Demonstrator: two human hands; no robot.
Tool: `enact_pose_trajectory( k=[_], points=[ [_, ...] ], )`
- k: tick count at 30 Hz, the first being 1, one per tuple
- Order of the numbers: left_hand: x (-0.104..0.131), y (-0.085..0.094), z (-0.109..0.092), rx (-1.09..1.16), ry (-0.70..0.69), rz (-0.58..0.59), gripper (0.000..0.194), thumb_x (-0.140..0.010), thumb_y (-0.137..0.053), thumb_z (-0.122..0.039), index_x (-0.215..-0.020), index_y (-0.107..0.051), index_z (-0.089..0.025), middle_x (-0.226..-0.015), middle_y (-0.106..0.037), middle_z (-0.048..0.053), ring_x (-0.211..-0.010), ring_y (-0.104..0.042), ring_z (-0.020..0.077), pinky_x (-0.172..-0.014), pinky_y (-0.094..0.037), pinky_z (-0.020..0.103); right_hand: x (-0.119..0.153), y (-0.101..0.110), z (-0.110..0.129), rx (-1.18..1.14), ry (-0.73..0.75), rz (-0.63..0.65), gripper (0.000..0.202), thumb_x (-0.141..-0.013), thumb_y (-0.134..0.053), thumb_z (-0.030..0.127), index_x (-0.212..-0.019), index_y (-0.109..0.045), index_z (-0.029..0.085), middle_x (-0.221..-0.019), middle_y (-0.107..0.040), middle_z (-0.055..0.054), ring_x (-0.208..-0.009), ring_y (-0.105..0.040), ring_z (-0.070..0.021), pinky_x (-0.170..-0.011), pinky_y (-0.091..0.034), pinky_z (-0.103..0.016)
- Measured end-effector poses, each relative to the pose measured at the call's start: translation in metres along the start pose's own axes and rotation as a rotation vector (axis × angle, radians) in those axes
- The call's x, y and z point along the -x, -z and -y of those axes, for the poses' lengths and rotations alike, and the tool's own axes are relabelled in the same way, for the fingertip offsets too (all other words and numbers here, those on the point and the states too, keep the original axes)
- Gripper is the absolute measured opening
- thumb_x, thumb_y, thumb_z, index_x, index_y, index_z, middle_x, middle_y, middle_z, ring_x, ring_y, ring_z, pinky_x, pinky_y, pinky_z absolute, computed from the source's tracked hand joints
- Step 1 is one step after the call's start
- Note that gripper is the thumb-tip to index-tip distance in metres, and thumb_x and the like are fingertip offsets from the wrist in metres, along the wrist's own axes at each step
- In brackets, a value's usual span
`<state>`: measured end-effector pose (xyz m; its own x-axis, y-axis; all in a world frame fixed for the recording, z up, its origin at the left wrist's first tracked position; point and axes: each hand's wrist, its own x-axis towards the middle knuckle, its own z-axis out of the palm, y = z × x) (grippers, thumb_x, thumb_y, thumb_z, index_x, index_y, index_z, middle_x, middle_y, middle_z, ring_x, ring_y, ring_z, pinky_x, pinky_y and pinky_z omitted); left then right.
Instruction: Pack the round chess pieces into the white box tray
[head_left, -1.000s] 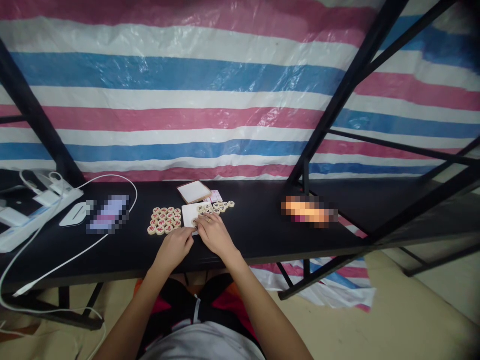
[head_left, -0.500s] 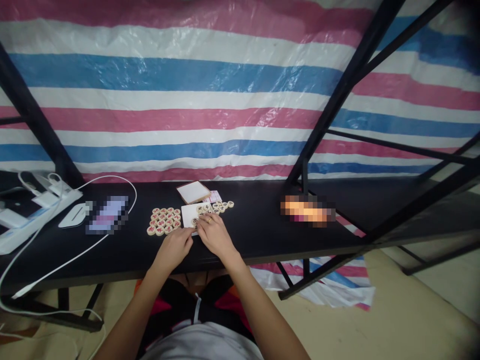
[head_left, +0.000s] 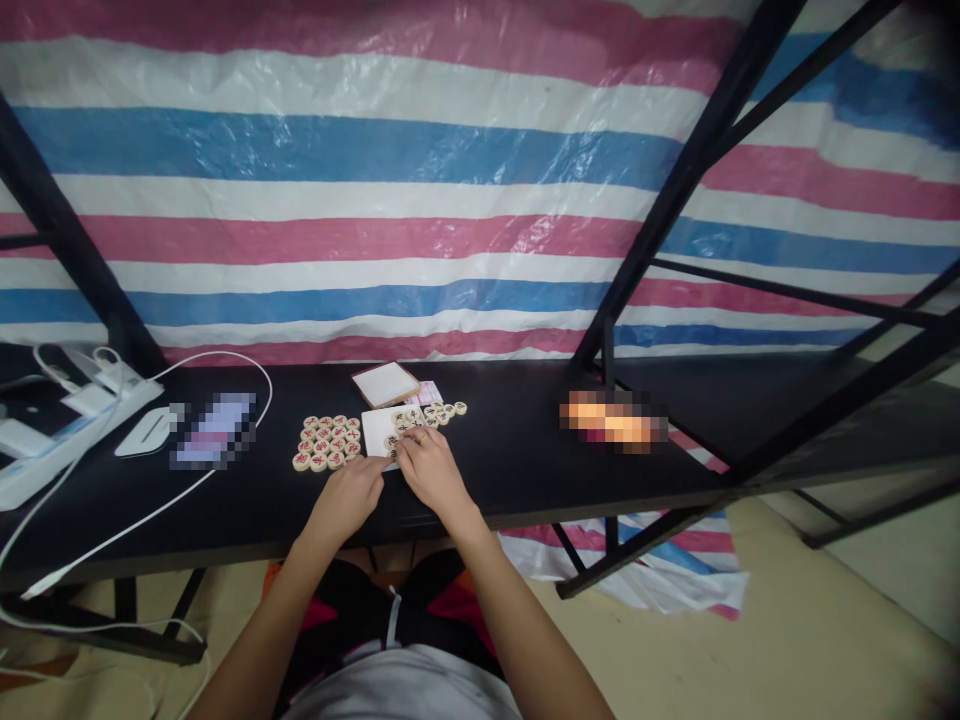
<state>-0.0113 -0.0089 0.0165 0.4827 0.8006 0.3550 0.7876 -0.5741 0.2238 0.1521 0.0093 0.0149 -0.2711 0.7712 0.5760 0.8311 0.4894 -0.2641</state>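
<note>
Both my hands meet at the near edge of a white sheet or shallow box part (head_left: 376, 430) on the black table. My left hand (head_left: 346, 497) is closed with curled fingers, its tips by the sheet's near edge; what they pinch is hidden. Bent over round wooden Chinese chess pieces (head_left: 411, 417) with black characters is my right hand (head_left: 430, 472), a ring on one finger. Its fingers close on a chess piece (head_left: 392, 443) that is partly covered. To the left, red-character chess pieces (head_left: 325, 444) lie in neat rows.
Behind the pieces are a white-topped square lid (head_left: 386, 382) and a pink-and-white paper (head_left: 425, 393). More black-character pieces (head_left: 448, 411) trail right. A power strip (head_left: 105, 405), a white cable (head_left: 142, 512), a white device (head_left: 147, 430) and two blurred objects share the black table (head_left: 510, 430).
Both hands hold nearly the same place, with only slight finger movement at the near edge of the white sheet. The camera view shifts slightly.
</note>
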Motion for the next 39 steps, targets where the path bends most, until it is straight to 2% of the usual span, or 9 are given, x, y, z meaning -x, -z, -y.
enact_pose_trajectory(
  k=[4,9,11,17,22,26,30,34,39],
  points=[
    [0.001,0.001,-0.001,-0.001,-0.006,-0.01,0.035,-0.085,-0.04,-0.009,-0.112,-0.06,-0.02,-0.102,-0.067,0.006,-0.093,-0.059,0.0201,-0.084,-0.047,0.034,0.0,0.002,-0.001,0.015,-0.037,-0.01,0.027,-0.092,-0.039,0.023,-0.093,-0.065,0.018,-0.104,-0.061,-0.009,-0.104,-0.049,-0.0198,-0.096,-0.035,-0.035],
    [0.001,0.002,-0.002,-0.007,0.027,-0.045,0.032,-0.087,-0.039,-0.011,-0.109,-0.061,-0.019,-0.102,-0.064,0.006,-0.091,-0.06,0.018,-0.081,-0.048,0.03,0.008,-0.002,-0.017,0.136,-0.419,-0.155,0.031,-0.086,-0.039,0.014,-0.108,-0.061,0.015,-0.112,-0.059,-0.013,-0.103,-0.05,-0.0241,-0.094,-0.034,-0.041],
    [0.002,0.002,-0.002,-0.022,0.035,-0.048,0.032,-0.088,-0.039,-0.012,-0.109,-0.061,-0.018,-0.103,-0.063,0.006,-0.091,-0.06,0.0178,-0.08,-0.049,0.029,0.012,-0.006,-0.024,0.156,-0.485,-0.174,0.039,-0.08,-0.04,0.008,-0.114,-0.059,0.015,-0.117,-0.057,-0.014,-0.106,-0.049,-0.0253,-0.094,-0.034,-0.041],
    [0.001,0.0,-0.001,-0.028,0.037,-0.026,0.032,-0.088,-0.039,-0.011,-0.11,-0.061,-0.019,-0.1,-0.063,0.006,-0.092,-0.06,0.0181,-0.081,-0.048,0.029,0.013,-0.011,-0.031,0.147,-0.422,-0.04,0.054,-0.074,-0.038,0.0,-0.122,-0.056,0.018,-0.132,-0.051,-0.009,-0.12,-0.042,-0.0246,-0.098,-0.031,-0.039],
    [0.001,0.0,0.0,-0.024,0.055,-0.028,0.032,-0.088,-0.039,-0.012,-0.111,-0.061,-0.019,-0.1,-0.063,0.006,-0.09,-0.06,0.0182,-0.078,-0.049,0.029,0.009,-0.005,-0.029,0.09,-0.38,0.041,0.056,-0.076,-0.037,-0.002,-0.124,-0.054,0.021,-0.123,-0.058,-0.006,-0.115,-0.046,-0.0201,-0.096,-0.033,-0.033],
    [0.002,0.001,-0.001,-0.014,0.051,-0.027,0.033,-0.088,-0.038,-0.012,-0.111,-0.061,-0.019,-0.101,-0.063,0.006,-0.091,-0.06,0.0183,-0.079,-0.048,0.029,0.008,-0.002,-0.027,0.136,-0.453,0.03,0.047,-0.079,-0.042,0.004,-0.121,-0.057,0.021,-0.115,-0.06,-0.009,-0.101,-0.051,-0.0207,-0.088,-0.037,-0.031],
    [0.002,0.0,-0.001,-0.023,0.052,-0.038,0.032,-0.088,-0.039,-0.012,-0.11,-0.061,-0.018,-0.1,-0.063,0.006,-0.091,-0.06,0.0178,-0.08,-0.048,0.029,0.009,-0.004,-0.026,0.182,-0.559,-0.001,0.034,-0.082,-0.043,0.011,-0.108,-0.064,0.019,-0.112,-0.059,-0.011,-0.097,-0.051,-0.0216,-0.078,-0.039,-0.03],
    [0.001,-0.001,0.0,-0.032,0.054,-0.072,0.03,-0.088,-0.04,-0.013,-0.108,-0.062,-0.019,-0.099,-0.063,0.006,-0.09,-0.06,0.0167,-0.078,-0.049,0.027,0.01,-0.006,-0.026,0.161,-0.55,-0.069,0.028,-0.085,-0.043,0.016,-0.103,-0.065,0.018,-0.111,-0.061,-0.01,-0.098,-0.051,-0.0213,-0.08,-0.038,-0.031],
    [0.001,0.0,0.0,-0.012,0.047,-0.062,0.03,-0.087,-0.039,-0.012,-0.106,-0.061,-0.018,-0.098,-0.063,0.006,-0.09,-0.06,0.0178,-0.081,-0.048,0.03,0.011,-0.004,-0.027,0.122,-0.552,-0.094,0.02,-0.087,-0.046,0.022,-0.095,-0.064,0.017,-0.091,-0.066,-0.01,-0.088,-0.055,-0.0212,-0.078,-0.037,-0.032]
  ],
)
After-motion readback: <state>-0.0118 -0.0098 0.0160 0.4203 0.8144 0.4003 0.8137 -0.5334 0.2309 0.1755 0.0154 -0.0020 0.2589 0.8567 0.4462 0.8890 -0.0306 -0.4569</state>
